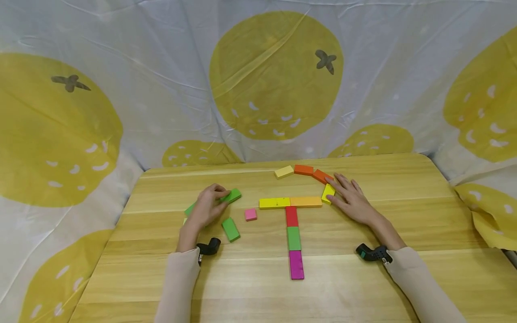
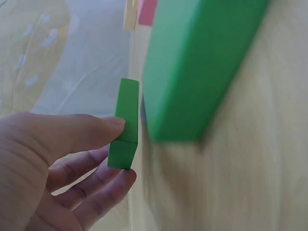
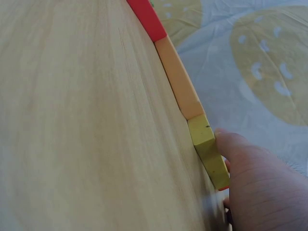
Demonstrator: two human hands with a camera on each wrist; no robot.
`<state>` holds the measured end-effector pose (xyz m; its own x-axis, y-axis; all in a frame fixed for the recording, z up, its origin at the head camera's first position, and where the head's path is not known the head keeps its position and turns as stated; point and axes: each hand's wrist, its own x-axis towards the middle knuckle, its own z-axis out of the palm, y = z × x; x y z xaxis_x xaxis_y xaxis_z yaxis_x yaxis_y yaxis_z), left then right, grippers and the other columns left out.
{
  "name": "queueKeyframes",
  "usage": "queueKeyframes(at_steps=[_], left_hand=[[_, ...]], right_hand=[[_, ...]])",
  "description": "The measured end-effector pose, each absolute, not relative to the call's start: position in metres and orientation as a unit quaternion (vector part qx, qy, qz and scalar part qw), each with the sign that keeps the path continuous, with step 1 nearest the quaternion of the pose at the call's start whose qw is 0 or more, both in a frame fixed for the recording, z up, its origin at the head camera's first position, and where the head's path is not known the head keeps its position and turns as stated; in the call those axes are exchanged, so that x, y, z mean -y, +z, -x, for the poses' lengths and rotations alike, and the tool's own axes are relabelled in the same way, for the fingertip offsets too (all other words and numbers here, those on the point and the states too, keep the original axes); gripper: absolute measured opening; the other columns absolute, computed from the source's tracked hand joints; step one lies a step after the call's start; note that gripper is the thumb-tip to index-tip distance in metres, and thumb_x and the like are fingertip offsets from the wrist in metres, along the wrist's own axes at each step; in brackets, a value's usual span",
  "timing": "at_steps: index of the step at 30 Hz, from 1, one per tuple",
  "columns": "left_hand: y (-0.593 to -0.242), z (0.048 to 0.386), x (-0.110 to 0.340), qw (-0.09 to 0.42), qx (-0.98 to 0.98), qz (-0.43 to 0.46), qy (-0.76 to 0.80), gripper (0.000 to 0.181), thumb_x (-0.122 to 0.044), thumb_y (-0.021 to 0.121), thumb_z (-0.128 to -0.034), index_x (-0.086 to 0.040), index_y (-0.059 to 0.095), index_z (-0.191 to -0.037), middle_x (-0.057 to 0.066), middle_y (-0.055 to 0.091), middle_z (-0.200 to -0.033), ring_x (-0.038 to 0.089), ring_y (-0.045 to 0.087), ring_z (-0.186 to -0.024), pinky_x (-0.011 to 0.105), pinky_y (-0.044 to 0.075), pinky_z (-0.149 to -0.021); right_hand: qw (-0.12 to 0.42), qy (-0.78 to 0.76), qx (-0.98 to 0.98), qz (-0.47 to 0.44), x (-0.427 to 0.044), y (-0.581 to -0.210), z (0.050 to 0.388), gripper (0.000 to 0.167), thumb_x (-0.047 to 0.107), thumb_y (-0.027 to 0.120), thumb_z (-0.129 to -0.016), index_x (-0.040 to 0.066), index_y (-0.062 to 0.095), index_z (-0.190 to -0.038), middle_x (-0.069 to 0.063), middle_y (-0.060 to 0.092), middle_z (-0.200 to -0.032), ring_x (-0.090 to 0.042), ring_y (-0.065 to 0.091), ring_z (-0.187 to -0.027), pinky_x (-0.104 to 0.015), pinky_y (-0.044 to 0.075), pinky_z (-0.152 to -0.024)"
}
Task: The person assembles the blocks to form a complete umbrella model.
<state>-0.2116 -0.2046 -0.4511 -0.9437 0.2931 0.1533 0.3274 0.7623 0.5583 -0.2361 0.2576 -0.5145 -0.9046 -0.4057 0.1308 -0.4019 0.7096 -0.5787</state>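
Note:
My left hand (image 1: 208, 205) pinches a green block (image 1: 232, 195) by one end, with the thumb on its near face in the left wrist view. Another green block (image 1: 231, 229) lies on the table close to that wrist, and a small pink block (image 1: 251, 215) sits to its right. My right hand (image 1: 352, 199) has its fingers spread. Its thumb touches a yellow block (image 1: 328, 193), and a fingertip reaches the orange-red block (image 1: 322, 176) above it. These two belong to a curve with a second orange-red block (image 1: 304, 170) and a pale yellow block (image 1: 284, 172).
A row of a yellow block (image 1: 274, 203) and a light orange block (image 1: 305, 202) tops a column of red (image 1: 291, 216), green (image 1: 294, 238) and purple (image 1: 296, 264) blocks. Partly hidden behind my left hand is another green block (image 1: 189, 209). A patterned cloth (image 1: 177, 89) hangs behind the table.

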Motion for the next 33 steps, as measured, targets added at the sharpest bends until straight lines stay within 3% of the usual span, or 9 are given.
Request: queueKeyframes(at_steps=[11,25,33], left_hand=[[-0.447,0.235,0.169,-0.026,0.921,0.155,-0.358,0.036,-0.003,0.068,-0.0979,0.003,0.067,-0.133,0.017,0.062,-0.128,0.036,0.062,-0.119,0.048,0.055,-0.102],[-0.448,0.268,0.136,-0.021,0.926,0.205,-0.317,0.032,0.000,0.072,-0.0944,0.007,0.070,-0.126,0.022,0.066,-0.122,0.037,0.067,-0.111,0.046,0.058,-0.098],[-0.453,0.274,0.124,-0.051,0.923,0.185,-0.334,0.035,-0.002,0.071,-0.0954,0.006,0.068,-0.130,0.022,0.064,-0.124,0.031,0.063,-0.107,0.042,0.056,-0.094]], right_hand=[[-0.001,-0.311,-0.925,0.217,-0.259,-0.515,0.236,0.065,0.035,0.054,-0.107,0.016,0.029,-0.165,-0.024,0.017,-0.171,-0.045,0.011,-0.160,-0.066,-0.001,-0.127],[0.001,-0.316,-0.923,0.219,-0.257,-0.513,0.235,0.065,0.036,0.054,-0.108,0.017,0.030,-0.165,-0.023,0.016,-0.172,-0.043,0.010,-0.160,-0.066,-0.002,-0.127],[-0.002,-0.312,-0.924,0.220,-0.256,-0.512,0.236,0.065,0.036,0.055,-0.107,0.017,0.030,-0.165,-0.024,0.018,-0.171,-0.044,0.011,-0.160,-0.067,-0.001,-0.127]])
